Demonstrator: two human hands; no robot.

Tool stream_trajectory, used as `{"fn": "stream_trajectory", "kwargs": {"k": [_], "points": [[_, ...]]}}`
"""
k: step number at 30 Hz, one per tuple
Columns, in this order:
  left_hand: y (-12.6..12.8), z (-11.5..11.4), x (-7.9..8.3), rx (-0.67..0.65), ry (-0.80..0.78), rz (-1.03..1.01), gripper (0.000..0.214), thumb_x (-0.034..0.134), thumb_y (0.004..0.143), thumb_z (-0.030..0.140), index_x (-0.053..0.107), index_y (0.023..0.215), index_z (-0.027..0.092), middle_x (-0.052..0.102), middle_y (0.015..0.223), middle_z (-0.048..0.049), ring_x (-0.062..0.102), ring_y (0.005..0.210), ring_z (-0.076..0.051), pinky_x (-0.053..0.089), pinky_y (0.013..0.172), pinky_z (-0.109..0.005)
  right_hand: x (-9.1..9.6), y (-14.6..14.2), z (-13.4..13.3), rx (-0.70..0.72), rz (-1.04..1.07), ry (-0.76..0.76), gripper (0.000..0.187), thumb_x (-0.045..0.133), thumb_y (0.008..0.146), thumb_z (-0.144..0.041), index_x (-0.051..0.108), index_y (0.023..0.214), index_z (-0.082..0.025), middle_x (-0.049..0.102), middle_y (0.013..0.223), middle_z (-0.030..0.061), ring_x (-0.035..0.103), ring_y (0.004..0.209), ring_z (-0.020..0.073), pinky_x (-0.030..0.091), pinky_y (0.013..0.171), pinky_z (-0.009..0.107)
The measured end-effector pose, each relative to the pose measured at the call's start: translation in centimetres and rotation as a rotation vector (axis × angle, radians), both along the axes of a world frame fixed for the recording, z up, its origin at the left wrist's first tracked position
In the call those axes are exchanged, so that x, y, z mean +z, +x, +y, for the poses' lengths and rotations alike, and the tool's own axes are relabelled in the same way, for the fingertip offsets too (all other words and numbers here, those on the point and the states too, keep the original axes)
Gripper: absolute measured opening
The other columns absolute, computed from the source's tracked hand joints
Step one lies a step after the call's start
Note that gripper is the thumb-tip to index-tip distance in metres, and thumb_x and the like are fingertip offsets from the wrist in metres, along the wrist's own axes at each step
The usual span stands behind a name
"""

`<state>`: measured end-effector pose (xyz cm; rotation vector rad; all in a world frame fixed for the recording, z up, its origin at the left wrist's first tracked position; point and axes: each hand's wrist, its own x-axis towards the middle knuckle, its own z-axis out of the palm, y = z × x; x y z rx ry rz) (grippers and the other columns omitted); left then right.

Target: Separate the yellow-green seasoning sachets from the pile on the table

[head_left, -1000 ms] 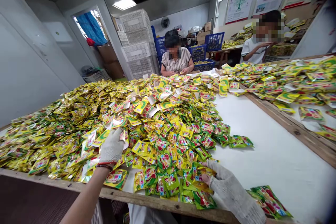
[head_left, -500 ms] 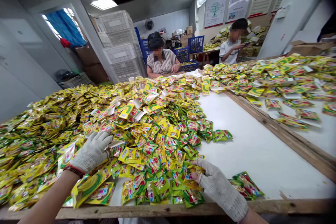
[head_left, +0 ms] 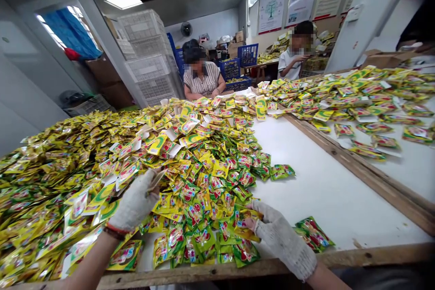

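Note:
A big heap of small yellow and green snack packets (head_left: pixel 112 154) covers the left and middle of a white table (head_left: pixel 322 190). My left hand (head_left: pixel 136 201), in a white knit glove, is lifted over the heap's near side with its fingers pinched on a thin pale packet. My right hand (head_left: pixel 275 231), also gloved, rests on the table near the front edge, its fingers closed on a small stack of packets (head_left: pixel 246 224). A few green packets (head_left: pixel 312 233) lie just right of that hand.
A wooden rail (head_left: pixel 356 163) divides this table from a second packet-covered table (head_left: pixel 374 99) on the right. A person in a striped shirt (head_left: pixel 202 79) sits at the far end, another person (head_left: pixel 294 56) behind. White crates (head_left: pixel 146 54) and blue crates (head_left: pixel 248 54) stand at the back.
My left hand has come up off the heap and toward me with a thin packet pinched in it. My right hand has stayed on its stack. The view has swung left.

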<state>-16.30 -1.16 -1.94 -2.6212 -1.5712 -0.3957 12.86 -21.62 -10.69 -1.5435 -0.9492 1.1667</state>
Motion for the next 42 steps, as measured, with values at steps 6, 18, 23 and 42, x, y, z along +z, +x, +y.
{"fn": "stream_trajectory", "kwargs": {"k": [6,18,23,42], "points": [[8.8,-9.0,-4.2,-0.108,0.089,0.071,0.053,0.053,0.070,0.049,0.048,0.115,0.022,0.051,0.118,-0.0052,0.050,0.107,-0.015,0.046,0.091,-0.027,1.9,-0.6,0.3,-0.118,-0.002,0.039,0.060,0.058,0.072,-0.056,0.052,0.114,-0.014,0.064,0.105,0.0092,0.062,0.087,0.0125,0.055,0.075,0.022],[12.4,-12.1,-5.3,-0.063,-0.003,0.180,0.061,0.068,0.056,0.037,0.047,0.113,0.030,0.049,0.118,0.0004,0.048,0.103,-0.015,0.044,0.087,-0.028,3.7,1.8,-0.2,-0.166,0.005,0.100,0.053,0.059,0.072,-0.051,0.054,0.111,-0.015,0.064,0.102,0.0057,0.061,0.083,0.0088,0.053,0.071,0.018],[12.8,-12.9,-5.5,-0.128,0.023,0.158,0.056,0.066,0.058,0.032,0.050,0.112,0.027,0.048,0.123,-0.0005,0.047,0.107,-0.014,0.042,0.091,-0.026,3.5,1.9,-0.1,0.112,-0.261,0.062,0.033,0.055,0.075,-0.039,0.062,0.092,-0.012,0.064,0.081,0.0014,0.050,0.068,0.0024,0.037,0.058,0.010],[13.4,-14.5,-6.9,-0.100,-0.012,0.072,0.055,0.061,0.062,0.030,0.048,0.115,0.025,0.049,0.118,-0.0014,0.046,0.108,-0.015,0.044,0.095,-0.029,4.3,0.0,-0.8,-0.210,-0.388,0.041,0.028,0.051,0.077,-0.042,0.056,0.076,-0.014,0.061,0.068,-0.0009,0.047,0.057,0.0017,0.036,0.056,0.013]]}}
